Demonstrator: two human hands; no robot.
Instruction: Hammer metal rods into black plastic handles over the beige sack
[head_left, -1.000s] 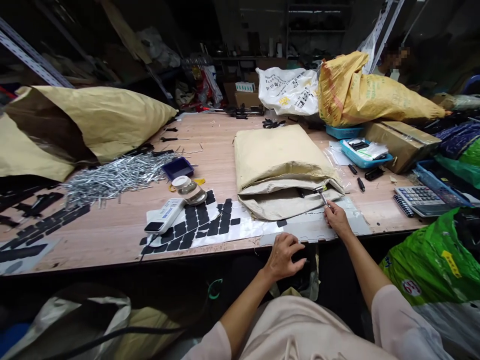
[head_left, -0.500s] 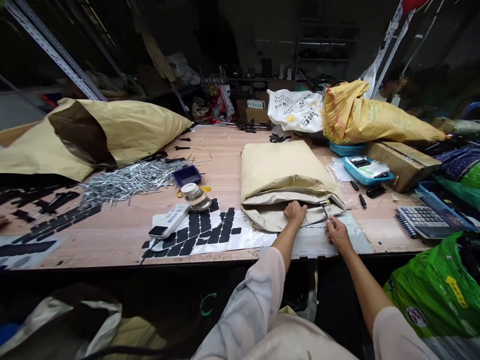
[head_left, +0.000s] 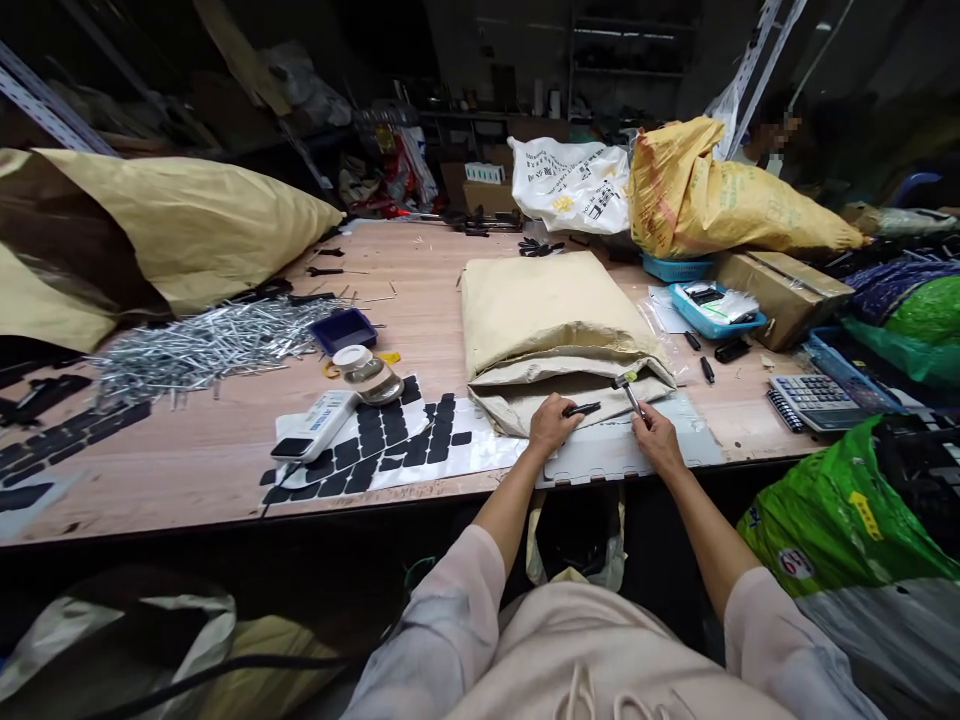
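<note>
My left hand (head_left: 553,425) is closed on a slim black handle-like piece (head_left: 584,409), whose tip points right. Its exact kind is too small to make out. In my right hand (head_left: 655,439) a small hammer (head_left: 635,399) with a metal shaft stands head up, and one end of its head is yellowish. Both hands are at the front of a large paper sack (head_left: 547,300), which lies flat with its mouth gaping toward me. A grey sheet (head_left: 615,458) lies under my hands at the table edge.
Left are a pile of metal rods (head_left: 210,345), a blue tray (head_left: 343,329), a jar (head_left: 367,376), a white device (head_left: 319,425) and black pads (head_left: 379,425). Right are a calculator (head_left: 817,400), a blue basket (head_left: 716,315), a carton (head_left: 784,295) and a green bag (head_left: 832,510).
My left hand has come back from the sack's mouth toward me, and the black piece now shows in it. My right hand still holds the hammer. The whole view has shifted slightly.
</note>
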